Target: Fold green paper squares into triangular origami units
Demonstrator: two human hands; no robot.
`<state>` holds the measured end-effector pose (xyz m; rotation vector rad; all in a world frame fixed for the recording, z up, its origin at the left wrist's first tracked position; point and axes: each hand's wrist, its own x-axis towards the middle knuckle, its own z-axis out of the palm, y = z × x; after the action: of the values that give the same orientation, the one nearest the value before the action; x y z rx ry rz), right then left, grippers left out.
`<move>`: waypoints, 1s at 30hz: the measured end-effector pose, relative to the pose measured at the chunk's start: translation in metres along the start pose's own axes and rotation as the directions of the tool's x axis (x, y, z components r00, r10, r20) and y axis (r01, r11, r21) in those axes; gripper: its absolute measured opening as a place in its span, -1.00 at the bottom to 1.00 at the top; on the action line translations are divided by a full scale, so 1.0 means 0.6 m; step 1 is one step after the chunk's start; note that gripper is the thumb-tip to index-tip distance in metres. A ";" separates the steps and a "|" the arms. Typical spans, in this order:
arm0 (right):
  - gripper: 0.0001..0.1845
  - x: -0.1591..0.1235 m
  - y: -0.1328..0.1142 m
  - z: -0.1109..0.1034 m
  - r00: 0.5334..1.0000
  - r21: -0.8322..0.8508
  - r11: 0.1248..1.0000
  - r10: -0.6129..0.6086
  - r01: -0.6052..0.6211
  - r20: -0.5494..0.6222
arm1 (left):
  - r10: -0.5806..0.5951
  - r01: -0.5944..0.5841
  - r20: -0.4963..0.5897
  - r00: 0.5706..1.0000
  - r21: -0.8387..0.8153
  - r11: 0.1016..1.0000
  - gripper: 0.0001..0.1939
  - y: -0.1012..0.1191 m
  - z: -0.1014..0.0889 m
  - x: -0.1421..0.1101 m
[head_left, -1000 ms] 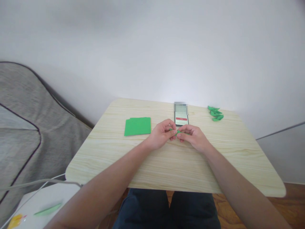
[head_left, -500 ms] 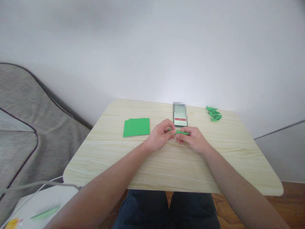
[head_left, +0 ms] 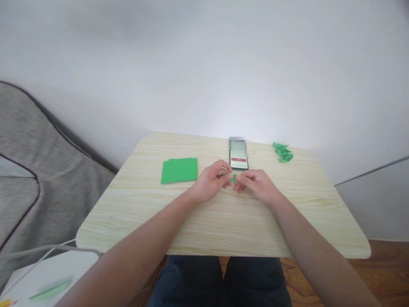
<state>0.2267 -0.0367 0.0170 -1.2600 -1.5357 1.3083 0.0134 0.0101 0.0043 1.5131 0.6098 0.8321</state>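
Observation:
My left hand (head_left: 209, 184) and my right hand (head_left: 257, 184) meet over the middle of the light wooden table (head_left: 223, 221). Both pinch a small folded green paper piece (head_left: 233, 177) between thumb and fingers, just above the tabletop. Most of the piece is hidden by my fingertips. A stack of green paper sheets (head_left: 179, 170) lies flat to the left of my left hand. A pile of several small folded green pieces (head_left: 282, 152) sits at the far right of the table.
A phone (head_left: 238, 154) with a lit screen lies just beyond my hands. A grey cushioned seat (head_left: 28, 162) stands at the left. A white surface (head_left: 47, 277) with a cable and a green strip is at the lower left. My dark trousers show below the table's front edge.
The green piece between my fingertips looks shorter and more bunched than half a second ago. My hands stay together in the same spot; the view has shifted slightly.

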 end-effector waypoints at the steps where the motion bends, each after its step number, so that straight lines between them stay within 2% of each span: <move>1: -0.58 0.000 0.000 -0.002 1.000 -0.002 1.000 0.002 -0.002 0.007 | -0.004 0.004 0.008 1.000 -0.010 1.000 -0.76 0.000 0.000 0.001; 13: -0.46 -0.005 -0.002 -0.010 1.000 -0.047 0.999 0.022 -0.022 -0.005 | -0.021 0.023 0.034 0.999 -0.062 0.998 -0.71 -0.005 -0.004 0.006; 22: -0.52 -0.008 0.001 -0.028 0.996 -0.186 0.981 -0.072 0.061 -0.053 | -0.014 0.014 0.001 1.000 0.007 1.000 -0.74 0.001 -0.011 0.004; 26: -0.53 -0.011 -0.001 -0.029 0.983 -0.360 0.929 -0.142 0.091 -0.118 | 0.017 0.004 -0.111 0.994 0.187 0.982 -0.80 0.004 -0.018 0.004; 30: -0.55 -0.010 0.003 -0.030 0.963 -0.491 0.865 -0.213 0.105 -0.168 | 0.104 -0.018 -0.179 0.978 0.428 0.904 -0.89 -0.001 -0.023 0.005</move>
<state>0.2456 -0.0382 0.0193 -1.4798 -1.8215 0.6690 0.0045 0.0211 0.0043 1.8637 0.9421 0.9471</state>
